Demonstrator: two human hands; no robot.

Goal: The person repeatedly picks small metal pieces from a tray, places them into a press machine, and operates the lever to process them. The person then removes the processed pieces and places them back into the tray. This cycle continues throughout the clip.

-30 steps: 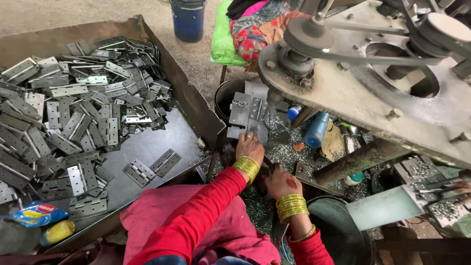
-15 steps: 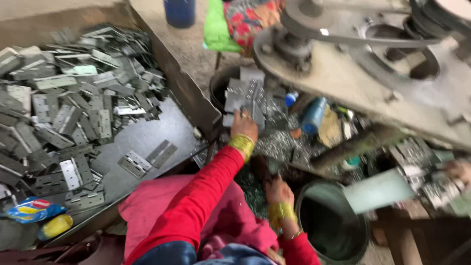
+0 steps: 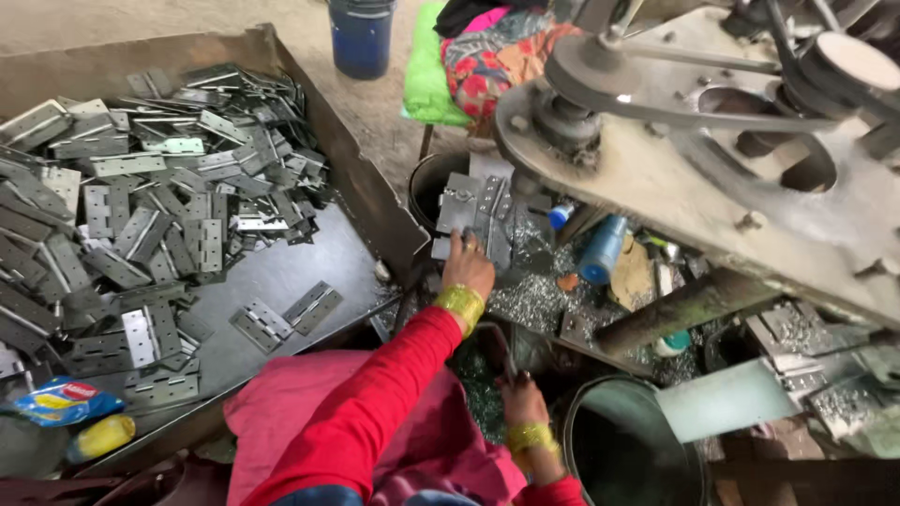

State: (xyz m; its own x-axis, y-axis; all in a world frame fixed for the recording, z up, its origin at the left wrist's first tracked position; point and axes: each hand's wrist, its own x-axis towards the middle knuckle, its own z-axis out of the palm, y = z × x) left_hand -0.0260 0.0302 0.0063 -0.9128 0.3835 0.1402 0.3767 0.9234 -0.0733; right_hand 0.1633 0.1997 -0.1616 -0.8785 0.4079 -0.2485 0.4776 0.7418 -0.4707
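Reaching forward from a seat beside the belt-driven press [image 3: 712, 159], left hand [image 3: 469, 267] laid on a small stack of grey metal hinge plates [image 3: 473, 211] at the machine's near-left edge, fingers spread over the top plate rather than closed around it, so touching but not clearly gripping. Right hand [image 3: 523, 398] low and close to the body, below the press bed, wrapped around a thin dark lever or handle [image 3: 503, 349]; whether fully clamped cannot be told, fingers half hidden. Left of the press, a large dark tray [image 3: 291, 272] heaped with loose hinges [image 3: 122, 197], two more lying alone [image 3: 286, 317] near its lower corner. Under the press, silvery swarf [image 3: 525, 300], a blue bottle [image 3: 602, 248] and a dark round bin [image 3: 623, 450]. Behind the press, a blue bucket [image 3: 361, 37] and a bundle of bright cloth [image 3: 469, 61]. Judged from this: best done by sliding one plate off the stack flat, pinching it by the edges, keeping fingertips and the bangled wrist clear of the belt and pulley above, and leaving the lever untouched until the feeding hand is well back from the die.
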